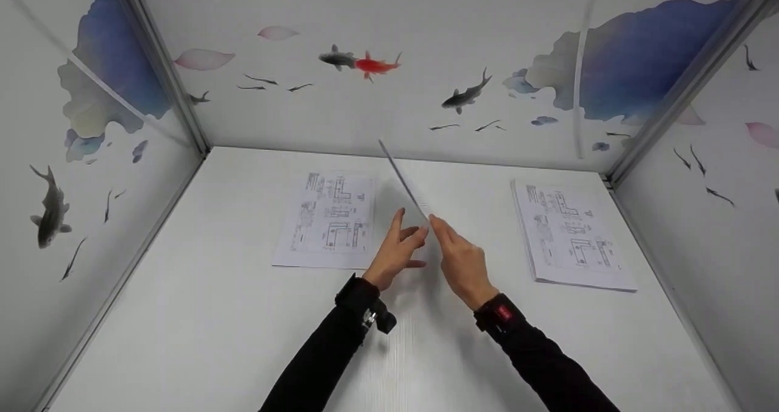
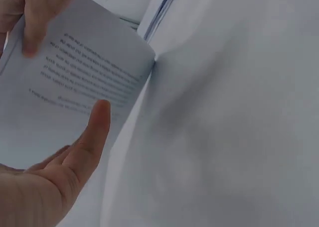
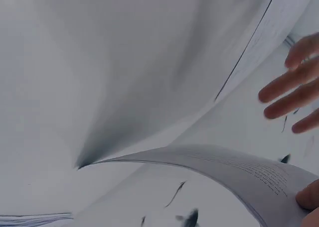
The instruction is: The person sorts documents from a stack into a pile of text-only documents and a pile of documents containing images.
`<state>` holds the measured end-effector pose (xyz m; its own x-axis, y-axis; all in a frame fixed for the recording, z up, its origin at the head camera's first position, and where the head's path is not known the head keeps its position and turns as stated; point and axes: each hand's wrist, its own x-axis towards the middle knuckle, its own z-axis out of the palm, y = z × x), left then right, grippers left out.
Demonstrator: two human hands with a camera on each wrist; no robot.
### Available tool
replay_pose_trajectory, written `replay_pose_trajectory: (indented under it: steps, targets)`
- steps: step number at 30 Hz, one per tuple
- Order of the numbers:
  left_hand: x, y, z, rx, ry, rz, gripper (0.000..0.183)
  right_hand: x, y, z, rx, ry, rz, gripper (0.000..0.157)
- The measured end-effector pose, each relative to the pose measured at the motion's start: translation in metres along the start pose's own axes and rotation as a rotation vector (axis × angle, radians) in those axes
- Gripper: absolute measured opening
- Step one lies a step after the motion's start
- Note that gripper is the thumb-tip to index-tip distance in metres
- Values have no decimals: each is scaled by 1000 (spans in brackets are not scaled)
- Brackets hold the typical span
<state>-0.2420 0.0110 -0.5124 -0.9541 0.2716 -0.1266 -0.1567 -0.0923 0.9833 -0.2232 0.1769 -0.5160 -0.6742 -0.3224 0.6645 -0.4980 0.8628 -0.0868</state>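
A thin stack of paper (image 1: 403, 178), seen nearly edge-on in the head view, stands tilted over the middle of the table. My right hand (image 1: 464, 268) pinches its near edge. In the left wrist view, lines of print cover the face of the paper (image 2: 60, 87), and one corner touches the table. The right wrist view shows the stack (image 3: 234, 170) bowed, with my right thumb (image 3: 310, 197) on it. My left hand (image 1: 398, 254) is close beside the stack with fingers spread; it seems to hold nothing.
Printed drawing sheets (image 1: 328, 223) lie flat left of my hands. A thicker pile of similar drawings (image 1: 575, 238) lies at the right. White panels painted with fish enclose the white table (image 1: 201, 290) at the back and both sides.
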Motion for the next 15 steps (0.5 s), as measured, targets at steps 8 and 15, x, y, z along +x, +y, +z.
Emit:
replay_pose_trajectory:
  steps: [8, 15]
  targets:
    - [3, 6, 10, -276, 97, -19, 57, -6, -27, 10, -23, 29, -90, 56]
    - [7, 3, -1, -360, 216, -68, 41, -10, -39, 12, 212, -120, -35, 34]
